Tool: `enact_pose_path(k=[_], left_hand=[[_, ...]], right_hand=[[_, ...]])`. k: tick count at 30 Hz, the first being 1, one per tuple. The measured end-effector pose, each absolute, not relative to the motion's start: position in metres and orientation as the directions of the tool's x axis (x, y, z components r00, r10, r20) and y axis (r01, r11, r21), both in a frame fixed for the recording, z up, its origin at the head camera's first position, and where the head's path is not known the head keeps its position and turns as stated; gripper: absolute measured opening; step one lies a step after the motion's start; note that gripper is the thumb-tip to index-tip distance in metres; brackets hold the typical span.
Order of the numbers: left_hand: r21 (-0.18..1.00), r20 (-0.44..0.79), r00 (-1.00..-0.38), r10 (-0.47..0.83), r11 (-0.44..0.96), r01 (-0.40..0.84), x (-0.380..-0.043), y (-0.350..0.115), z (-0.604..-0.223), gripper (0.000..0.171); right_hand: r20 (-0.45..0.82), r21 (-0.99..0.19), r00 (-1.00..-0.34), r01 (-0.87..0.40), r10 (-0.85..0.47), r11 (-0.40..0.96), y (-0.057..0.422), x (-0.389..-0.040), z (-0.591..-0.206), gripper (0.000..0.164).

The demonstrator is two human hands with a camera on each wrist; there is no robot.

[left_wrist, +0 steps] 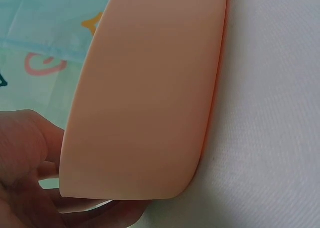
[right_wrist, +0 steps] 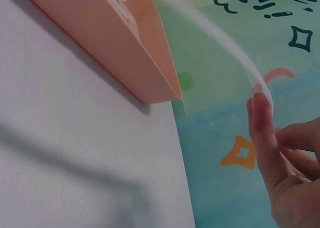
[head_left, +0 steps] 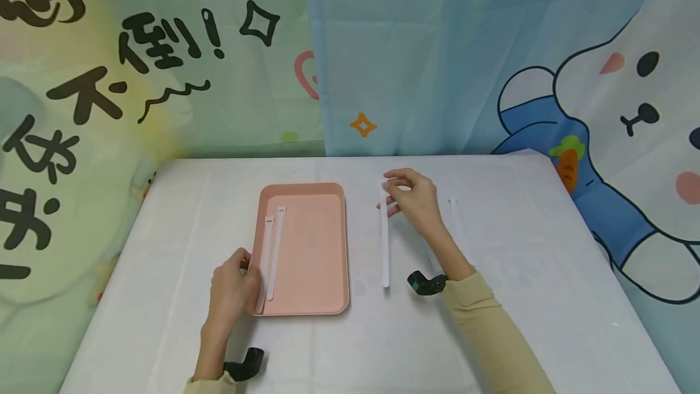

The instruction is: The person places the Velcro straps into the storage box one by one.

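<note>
A pink tray (head_left: 312,248) lies on the white table. Inside it, along the left side, are two slim white straps (head_left: 277,254) with wider, squared heads, like cable ties. My left hand (head_left: 234,287) grips the tray's left rim near its front corner; the left wrist view shows fingers (left_wrist: 105,214) at the end of the tray wall (left_wrist: 145,97). To the right of the tray, my right hand (head_left: 412,199) pinches another white strap (head_left: 385,242) near its upper end. It hangs down in the head view and bends in the right wrist view (right_wrist: 220,35).
On the table (head_left: 519,236), right of my right forearm, lies a further white strap (head_left: 455,214), faint and partly hidden. Black wrist cameras (head_left: 426,283) sit at both wrists. A printed curtain (head_left: 404,59) hangs behind the table.
</note>
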State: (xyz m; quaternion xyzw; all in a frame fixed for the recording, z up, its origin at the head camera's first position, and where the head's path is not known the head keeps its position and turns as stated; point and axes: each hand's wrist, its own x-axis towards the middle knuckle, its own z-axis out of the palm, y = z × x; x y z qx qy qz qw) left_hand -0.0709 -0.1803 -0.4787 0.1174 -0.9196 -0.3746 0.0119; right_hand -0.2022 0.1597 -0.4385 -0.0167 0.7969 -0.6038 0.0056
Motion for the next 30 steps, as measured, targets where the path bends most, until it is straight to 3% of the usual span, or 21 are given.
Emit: enact_pose_path(k=[30], left_hand=[[0.689,-0.072,-0.968,-0.239,0.690,-0.222,-0.072,-0.182,-0.484,0.010]], right_hand=[[-0.003,-0.979,-0.999,-0.006,-0.045,0.205,0.112,-0.199,-0.441,0.023]])
